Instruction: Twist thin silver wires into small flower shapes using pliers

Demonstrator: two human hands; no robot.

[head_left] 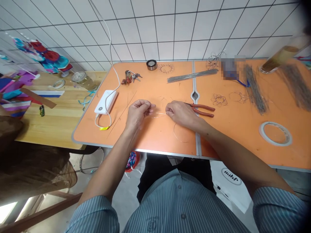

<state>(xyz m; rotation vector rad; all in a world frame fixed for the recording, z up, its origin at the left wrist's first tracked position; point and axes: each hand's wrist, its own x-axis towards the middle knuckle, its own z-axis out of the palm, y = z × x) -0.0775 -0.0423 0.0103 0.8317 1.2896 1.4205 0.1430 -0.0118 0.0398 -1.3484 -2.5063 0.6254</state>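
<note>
My left hand (139, 113) is closed in a pinch above the orange table, its fingertips turned toward the right. Opposite it, my right hand (181, 114) is closed too, its knuckles up. A thin, shiny wire (157, 113) spans the short gap between the two hands; where its ends sit inside the fingers is hidden. A longer wire curves (175, 133) on the table below my right hand. Just beyond that hand lie red-handled pliers (205, 110), their jaws partly covered by it. Short wire snippets (163, 98) are scattered behind the hands.
On the orange table (155, 139) lie a white power bank (106, 102) with a cable, keys (132, 77), a dark tape roll (152, 65), a wire bundle (191, 76), flower-shaped wire (219, 99), more bundles (255, 90), and a white tape roll (275, 133). A wooden table (65, 113) stands left.
</note>
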